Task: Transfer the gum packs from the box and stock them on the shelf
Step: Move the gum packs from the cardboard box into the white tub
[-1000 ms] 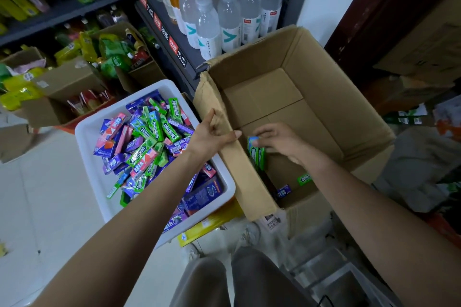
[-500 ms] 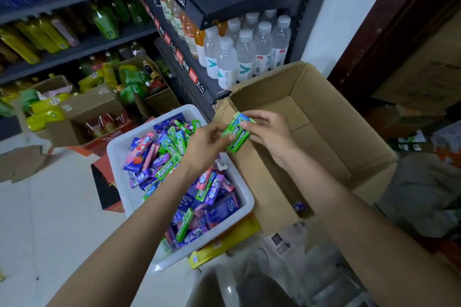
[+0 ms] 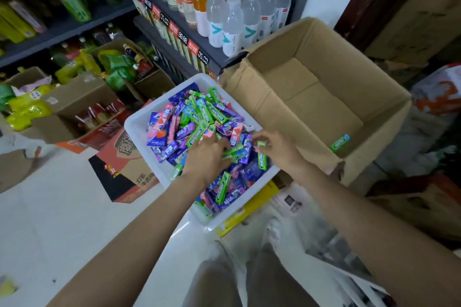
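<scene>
A person's left hand (image 3: 208,154) grips green gum packs (image 3: 233,152) over the heaped white bin (image 3: 136,127) while the right hand (image 3: 277,148) pinches another; releasing low should prevent spills, with one pack (image 3: 340,142) left in the cardboard box (image 3: 361,97).

Both forearms were left bare, no sleeves being seen. Below the white bin (image 3: 136,127), the legs (image 3: 249,279) were covered by what appeared, though blurred, to be grey trousers.

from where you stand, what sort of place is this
Most likely a small shop: dark shelves with price tags, rows of drink bottles, and a white tub of gum packs.
</scene>
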Action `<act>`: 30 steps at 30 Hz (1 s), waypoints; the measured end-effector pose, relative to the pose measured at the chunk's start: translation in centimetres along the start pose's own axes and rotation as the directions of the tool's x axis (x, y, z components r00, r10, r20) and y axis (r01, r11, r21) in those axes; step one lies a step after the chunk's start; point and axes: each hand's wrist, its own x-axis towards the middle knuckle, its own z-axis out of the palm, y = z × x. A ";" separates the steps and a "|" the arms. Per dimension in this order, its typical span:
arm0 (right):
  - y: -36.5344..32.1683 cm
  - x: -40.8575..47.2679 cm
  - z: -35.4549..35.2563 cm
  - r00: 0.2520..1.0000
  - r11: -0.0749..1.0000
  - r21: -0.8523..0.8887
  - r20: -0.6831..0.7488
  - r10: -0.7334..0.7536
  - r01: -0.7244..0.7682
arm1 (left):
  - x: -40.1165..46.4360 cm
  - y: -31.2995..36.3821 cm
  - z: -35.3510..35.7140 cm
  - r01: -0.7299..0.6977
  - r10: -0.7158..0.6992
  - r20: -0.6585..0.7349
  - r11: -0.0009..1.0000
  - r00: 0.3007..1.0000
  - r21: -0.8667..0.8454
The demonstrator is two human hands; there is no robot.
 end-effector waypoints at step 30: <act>9.8 2.3 -17.0 0.961 0.922 -0.349 0.149 0.231 -0.168 | 12.2 15.1 -0.2 0.305 -0.388 0.034 0.662 0.921 -0.685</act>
